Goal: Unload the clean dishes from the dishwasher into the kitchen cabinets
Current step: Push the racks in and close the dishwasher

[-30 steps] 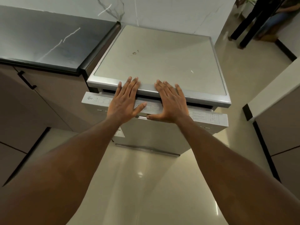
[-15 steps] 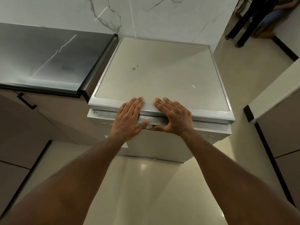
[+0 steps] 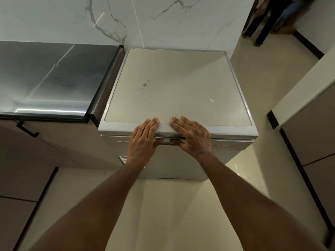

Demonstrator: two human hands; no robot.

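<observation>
Dishwasher (image 3: 177,87) door shut, directly under both grips. Dark desk (image 3: 50,78) lies left of left hand (image 3: 143,140). Left hand: fingers straight, flat over front top edge, thumb below at door top. Right hand (image 3: 192,136) just beside it, same flat pose, holding nothing.

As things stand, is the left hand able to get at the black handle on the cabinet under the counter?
Probably yes. The left hand rests with straight fingers on the dishwasher front edge, holding nothing, and the black cabinet handle shows unobstructed to its left.
</observation>
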